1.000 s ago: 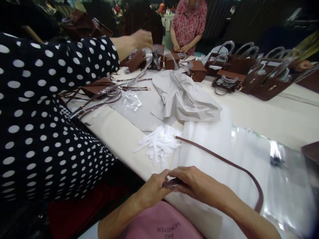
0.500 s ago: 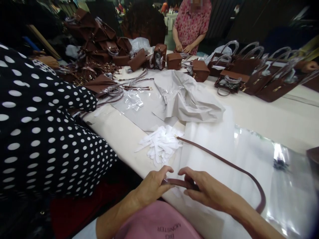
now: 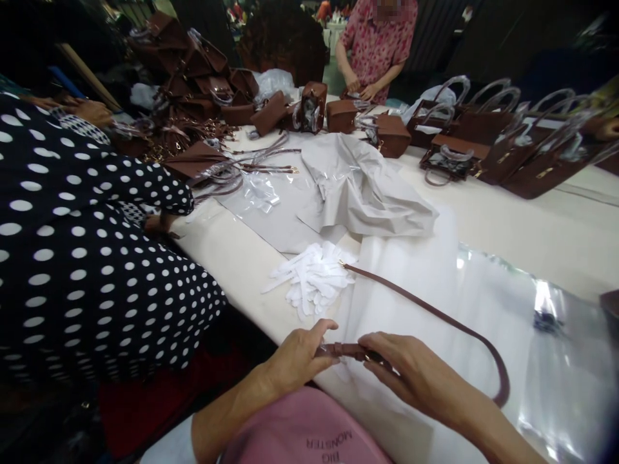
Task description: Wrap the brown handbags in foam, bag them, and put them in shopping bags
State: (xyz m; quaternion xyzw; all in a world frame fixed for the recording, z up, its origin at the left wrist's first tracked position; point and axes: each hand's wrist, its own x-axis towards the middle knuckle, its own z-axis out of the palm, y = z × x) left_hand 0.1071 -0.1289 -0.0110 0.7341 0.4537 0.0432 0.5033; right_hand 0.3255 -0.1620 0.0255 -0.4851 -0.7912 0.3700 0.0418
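Observation:
A brown strap (image 3: 430,307) curves over the white sheet from a small metal clasp beside the pile of white strips (image 3: 314,277), and swings round toward my right forearm. Its other part is stretched between my two hands at the table's front edge. My left hand (image 3: 302,354) pinches the strap between thumb and fingers. My right hand (image 3: 399,367) is closed on it a little to the right, where a bit of metal shows by the fingers. A strap keeper is visible between the hands.
Crumpled grey paper (image 3: 367,193) lies beyond the strips. Brown bags (image 3: 512,154) stand at the back right, and more are heaped at the back left (image 3: 193,77). A person in polka dots (image 3: 97,258) is close on my left; another (image 3: 380,45) stands across the table.
My right hand has shifted slightly right along the strap, and a keeper now shows between my hands. The strap's loop has moved slightly left. The polka-dot sleeve has shifted a little.

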